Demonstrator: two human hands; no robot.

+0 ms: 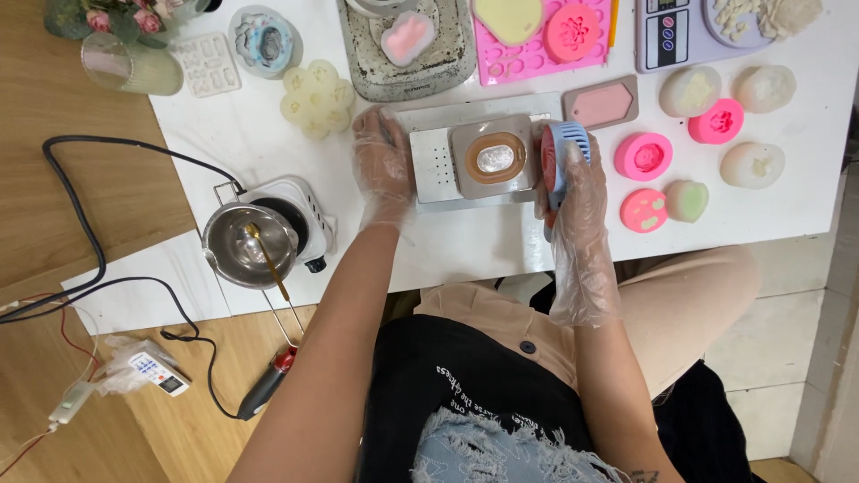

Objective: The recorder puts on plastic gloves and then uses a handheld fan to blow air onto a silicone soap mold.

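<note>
Both my hands wear clear plastic gloves. My left hand (383, 165) rests flat on the white table against the left end of a grey metal tray (429, 165). On the tray lies a square beige mould (495, 157) with an oval brown rim and a shiny silvery filling. My right hand (577, 192) holds a small blue and pink hand fan (562, 154) upright at the mould's right side, its face turned toward the mould.
A small electric hotplate (291, 210) carries a steel melting pot (246, 246) with a spoon at the left. Pink and pale moulds (644, 156) lie to the right. A digital scale (671, 36), pink mat (537, 54), round tray (403, 63) and black cable (89, 259) surround the workspace.
</note>
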